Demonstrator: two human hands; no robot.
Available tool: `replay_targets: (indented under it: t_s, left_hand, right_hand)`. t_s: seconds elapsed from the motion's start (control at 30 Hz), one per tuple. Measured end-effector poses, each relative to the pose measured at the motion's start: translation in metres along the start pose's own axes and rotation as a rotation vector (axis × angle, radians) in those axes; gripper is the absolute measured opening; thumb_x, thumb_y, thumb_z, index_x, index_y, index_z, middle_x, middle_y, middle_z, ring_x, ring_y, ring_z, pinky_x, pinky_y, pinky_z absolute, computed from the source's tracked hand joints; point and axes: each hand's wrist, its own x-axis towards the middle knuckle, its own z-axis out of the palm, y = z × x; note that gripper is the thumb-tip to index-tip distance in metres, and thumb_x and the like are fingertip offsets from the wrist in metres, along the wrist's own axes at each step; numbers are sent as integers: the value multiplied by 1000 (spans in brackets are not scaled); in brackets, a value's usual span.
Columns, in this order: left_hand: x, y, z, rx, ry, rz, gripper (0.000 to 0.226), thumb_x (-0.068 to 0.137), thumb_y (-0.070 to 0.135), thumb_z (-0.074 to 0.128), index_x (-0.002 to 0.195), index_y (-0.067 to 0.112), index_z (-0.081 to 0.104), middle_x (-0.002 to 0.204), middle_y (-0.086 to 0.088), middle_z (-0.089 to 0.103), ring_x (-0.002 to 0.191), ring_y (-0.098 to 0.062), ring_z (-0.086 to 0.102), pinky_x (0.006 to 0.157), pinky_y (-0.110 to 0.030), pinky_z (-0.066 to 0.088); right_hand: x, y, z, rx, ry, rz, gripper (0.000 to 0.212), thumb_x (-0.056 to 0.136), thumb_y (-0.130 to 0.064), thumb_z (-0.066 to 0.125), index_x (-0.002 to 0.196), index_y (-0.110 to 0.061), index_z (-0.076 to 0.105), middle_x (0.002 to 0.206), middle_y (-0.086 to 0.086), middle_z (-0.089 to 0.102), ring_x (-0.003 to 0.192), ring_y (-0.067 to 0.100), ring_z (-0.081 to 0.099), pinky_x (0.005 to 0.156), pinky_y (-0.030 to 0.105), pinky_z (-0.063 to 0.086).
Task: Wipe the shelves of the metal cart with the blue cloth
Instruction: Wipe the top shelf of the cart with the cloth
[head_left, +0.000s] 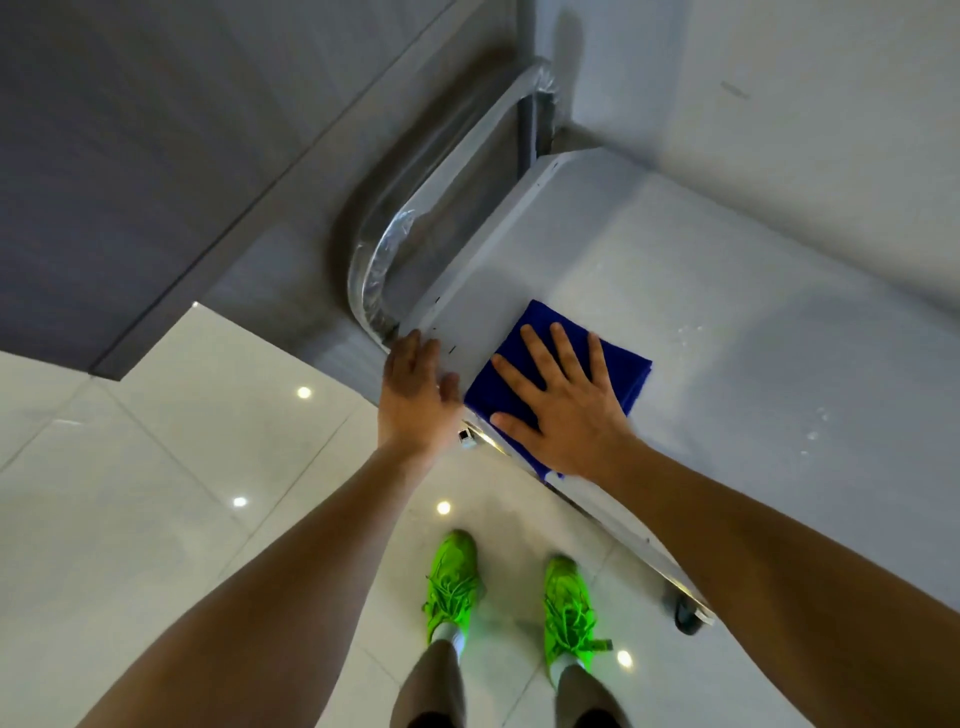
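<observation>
The blue cloth (558, 374) is pressed flat at the near corner of the metal cart's top shelf (727, 322) by the spread-fingered right hand (563, 405), the left hand (418, 387) braced loosely on the edge; droplets (815, 426) remain unwiped, lower shelves unseen.

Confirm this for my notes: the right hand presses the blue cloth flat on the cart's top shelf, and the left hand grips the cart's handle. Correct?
Not quite. In the head view the left hand rests on the corner edge of the top shelf, not on the handle, which is beside it. The right hand does press the blue cloth flat.
</observation>
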Motion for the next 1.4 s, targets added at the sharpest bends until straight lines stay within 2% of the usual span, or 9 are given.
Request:
replay_targets:
  t_s: [0.13, 0.3, 0.43, 0.6, 0.7, 0.87, 1.07, 1.23, 1.4]
  left_hand:
    - [-2, -10, 7, -21, 45, 27, 40, 95, 13, 65, 132, 2, 59, 143, -21, 53, 134, -38, 48, 104, -45, 45]
    - [-4, -5, 11, -23, 77, 5, 38, 96, 6, 57, 134, -1, 57, 146, -22, 49, 139, -38, 41, 112, -45, 40]
    - [-1, 4, 20, 125, 0, -59, 50, 105, 27, 38, 150, 5, 38, 159, -13, 33, 151, -28, 19, 121, -36, 18]
    - [8, 40, 25, -12, 181, -252, 42, 98, 17, 48, 133, -4, 53, 143, -21, 51, 138, -38, 40, 111, -48, 37]
    - [16, 57, 33, 65, 245, -346, 45, 99, 24, 44, 132, -4, 52, 139, -22, 53, 135, -39, 44, 110, -48, 37]
    - [34, 47, 41, 176, 208, -210, 50, 102, 27, 48, 139, -6, 48, 145, -23, 50, 141, -36, 38, 119, -43, 22]
    - [29, 42, 42, 201, 343, -91, 39, 103, 19, 45, 129, -7, 57, 134, -27, 56, 130, -42, 50, 111, -53, 33]
    - [33, 52, 36, 400, 73, -67, 54, 106, 45, 30, 156, 25, 30, 160, -13, 32, 148, -42, 21, 116, -62, 18]
    - [43, 50, 38, 436, -35, -13, 59, 103, 45, 31, 158, 28, 21, 164, -13, 23, 150, -41, 13, 115, -66, 14]
  right_hand:
    - [17, -6, 0, 5, 27, 5, 78, 94, -73, -3, 163, -37, 9, 173, 10, 2, 157, 39, -4, 122, 67, -1]
    - [48, -10, -1, 12, 81, 25, 74, 97, -70, 2, 162, -37, 16, 172, 10, 10, 157, 40, 4, 120, 67, -2]
    - [73, -13, -2, 28, 96, 60, 76, 95, -71, 3, 161, -37, 18, 172, 9, 11, 156, 41, 4, 120, 68, -3]
    - [91, -11, -3, 23, 113, 65, 73, 96, -73, 4, 161, -40, 13, 172, 7, 8, 157, 40, 1, 119, 66, -9]
    - [97, -1, -5, 34, 117, 37, 73, 97, -73, 4, 162, -41, 11, 173, 6, 6, 157, 39, -1, 120, 65, -8]
    - [105, 11, -9, 44, 138, 23, 70, 100, -71, 8, 162, -40, 12, 173, 5, 7, 157, 38, 1, 122, 65, -5]
    - [109, 35, -17, 46, 153, -18, 71, 100, -72, 16, 162, -40, 15, 172, 4, 11, 157, 36, 4, 123, 66, 0]
    - [116, 84, -29, 38, 145, 68, 73, 98, -74, 12, 163, -40, 12, 173, 4, 9, 158, 35, 3, 123, 64, -3]
    - [122, 118, -37, 13, 136, 143, 76, 96, -75, 7, 163, -39, 10, 173, 5, 8, 157, 36, 3, 123, 64, -3]
